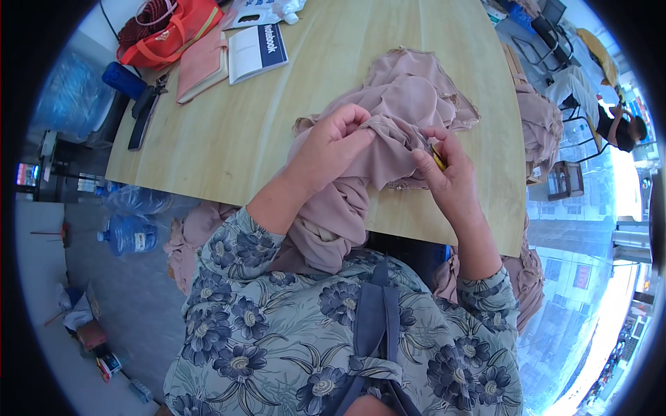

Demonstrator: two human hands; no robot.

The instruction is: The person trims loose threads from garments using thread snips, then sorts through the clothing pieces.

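A dusty-pink garment (409,93) of thin, soft fabric with a scalloped, decorated edge lies bunched on the wooden table and hangs over its front edge into my lap. My left hand (327,151) pinches a gathered fold of it between thumb and fingers. Just to the right, my right hand (452,179) grips the same cloth with thumb and forefinger. Tucked within the right hand is a small yellow tool (438,158), mostly covered by the fingers; it looks like thread snips.
The table (229,149) carries a notebook (257,55), a pink folder (201,73), a red bag (173,35) and a dark phone (141,125). More pink cloth (542,128) is heaped beyond its right edge. Water jugs (132,234) stand on the left floor. Another person (610,125) sits far right.
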